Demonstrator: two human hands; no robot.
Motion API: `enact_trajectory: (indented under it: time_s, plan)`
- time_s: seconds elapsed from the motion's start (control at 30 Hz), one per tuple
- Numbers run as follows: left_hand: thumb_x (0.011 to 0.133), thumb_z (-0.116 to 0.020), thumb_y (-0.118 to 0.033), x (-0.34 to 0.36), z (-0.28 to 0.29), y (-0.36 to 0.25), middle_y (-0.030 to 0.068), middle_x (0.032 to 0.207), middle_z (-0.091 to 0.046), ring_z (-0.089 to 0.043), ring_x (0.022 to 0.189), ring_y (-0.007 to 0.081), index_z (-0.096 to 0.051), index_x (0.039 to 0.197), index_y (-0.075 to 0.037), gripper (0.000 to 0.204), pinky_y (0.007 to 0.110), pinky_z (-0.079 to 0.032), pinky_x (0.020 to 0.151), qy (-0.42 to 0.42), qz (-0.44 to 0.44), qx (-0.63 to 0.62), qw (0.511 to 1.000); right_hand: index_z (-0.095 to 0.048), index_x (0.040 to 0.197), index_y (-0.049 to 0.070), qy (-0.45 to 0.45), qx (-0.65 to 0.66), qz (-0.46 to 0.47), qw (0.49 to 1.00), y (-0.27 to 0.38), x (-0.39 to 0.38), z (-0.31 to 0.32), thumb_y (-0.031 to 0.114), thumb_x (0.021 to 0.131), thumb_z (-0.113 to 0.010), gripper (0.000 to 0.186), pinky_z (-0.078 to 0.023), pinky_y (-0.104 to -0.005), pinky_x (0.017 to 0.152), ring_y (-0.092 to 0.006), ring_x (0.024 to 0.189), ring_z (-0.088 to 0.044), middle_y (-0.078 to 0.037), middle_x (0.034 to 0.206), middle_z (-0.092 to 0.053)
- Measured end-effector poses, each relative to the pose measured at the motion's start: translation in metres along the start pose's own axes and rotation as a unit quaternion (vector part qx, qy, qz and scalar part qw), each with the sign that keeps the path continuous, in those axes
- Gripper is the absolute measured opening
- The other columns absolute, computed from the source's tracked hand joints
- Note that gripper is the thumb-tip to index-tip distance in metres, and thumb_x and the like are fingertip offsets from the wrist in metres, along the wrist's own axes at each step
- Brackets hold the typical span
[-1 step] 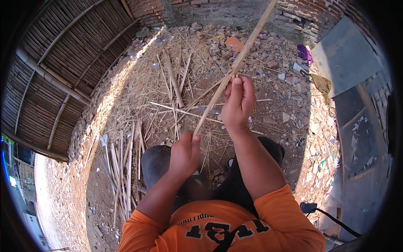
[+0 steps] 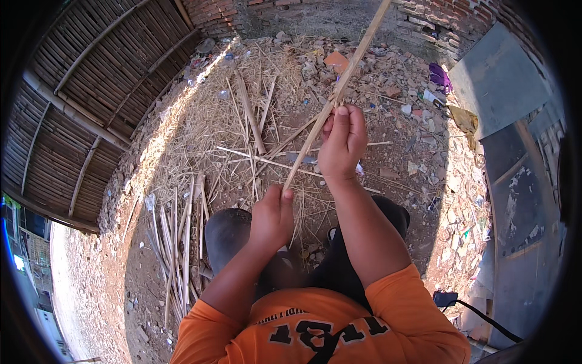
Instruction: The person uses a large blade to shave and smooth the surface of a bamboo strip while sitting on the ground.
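A long, pale bamboo strip (image 2: 362,47) slants across the middle and runs out past the top edge. My left hand (image 2: 272,217) is closed around its near, lower end. Further up, my right hand (image 2: 344,142) pinches it between thumb and fingers; a small splinter or curled bit shows at the thumb tip. Below the strip, several thin bamboo strips (image 2: 273,162) lie crossed on the dirt. A flat grey piece (image 2: 301,158), perhaps a blade, is partly behind the held strip.
Left of my knee lies a bundle of split bamboo (image 2: 176,255). A thicker bamboo piece (image 2: 250,112) rests on shavings ahead. A bamboo-slat wall (image 2: 91,91) stands at left, a brick wall (image 2: 315,18) at the back, grey panels (image 2: 503,85) at right. Rubble covers the ground.
My left hand has shifted slightly up and to the right along with the strip's lower end. The strip's far end leans a little further left. My right hand has barely moved.
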State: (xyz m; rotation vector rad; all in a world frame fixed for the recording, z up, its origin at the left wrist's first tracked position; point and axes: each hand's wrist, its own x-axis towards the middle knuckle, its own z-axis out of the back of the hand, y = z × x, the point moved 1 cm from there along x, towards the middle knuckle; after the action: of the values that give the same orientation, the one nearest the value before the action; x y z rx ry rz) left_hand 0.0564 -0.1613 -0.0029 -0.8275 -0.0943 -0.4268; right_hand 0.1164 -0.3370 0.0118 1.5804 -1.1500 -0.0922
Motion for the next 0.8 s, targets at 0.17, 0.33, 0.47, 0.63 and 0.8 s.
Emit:
enact_trajectory:
  time_s: [0.17,0.33,0.47,0.63,0.8]
  plan:
    - [0.103,-0.049,-0.029,0.021,-0.045,-0.007,0.0287,0.075,-0.061,-0.06,0.071,0.051,-0.055,0.095,0.0,0.031,0.057,-0.042,0.063,-0.011,0.016,-0.064,0.998,-0.057,0.096,0.001,-0.128,-0.106,-0.022,0.986,-0.036,0.027,-0.004,0.021,0.102,-0.048,0.023,-0.044,-0.037,0.058,-0.0234,0.061,-0.058,-0.011,0.071,-0.061]
    - [0.103,-0.048,-0.03,0.029,-0.069,-0.009,0.0301,0.078,-0.062,-0.06,0.074,0.0518,-0.055,0.094,0.001,0.033,0.058,-0.042,0.064,0.012,0.029,-0.066,0.997,-0.055,0.097,-0.001,-0.217,-0.255,0.1,0.937,-0.063,0.037,0.014,0.022,0.103,-0.045,0.026,-0.045,-0.0405,0.06,-0.0267,0.069,-0.057,-0.016,0.09,-0.06]
    - [0.105,-0.044,-0.031,0.032,-0.08,-0.002,0.0274,0.077,-0.06,-0.06,0.071,0.0465,-0.054,0.093,0.001,0.036,0.053,-0.044,0.063,-0.005,0.026,-0.042,0.999,-0.053,0.099,0.0,-0.236,-0.176,0.032,0.955,-0.052,0.051,0.009,0.022,0.104,-0.04,0.026,-0.047,-0.0392,0.063,-0.0237,0.075,-0.056,-0.014,0.096,-0.056]
    - [0.108,-0.039,-0.031,0.06,-0.048,0.067,0.0064,0.071,-0.049,-0.045,0.064,0.0166,-0.053,0.09,0.0,0.039,0.037,-0.041,0.061,-0.122,0.217,-0.223,0.942,-0.051,0.1,0.004,-0.309,0.087,-0.155,0.934,-0.01,0.113,0.06,0.021,0.101,-0.036,0.023,-0.048,-0.0325,0.068,-0.0163,0.075,-0.053,-0.006,0.093,-0.054]
    - [0.108,-0.04,-0.032,0.045,0.04,0.084,-0.0048,0.067,-0.039,-0.034,0.056,0.0044,-0.047,0.086,-0.01,0.032,0.024,-0.031,0.049,-0.129,0.22,-0.264,0.93,-0.059,0.112,0.0,-0.14,-0.276,-0.011,0.951,-0.062,0.146,0.195,0.019,0.093,-0.053,0.027,-0.051,-0.0411,0.08,-0.0271,0.094,-0.061,-0.015,0.105,-0.062]
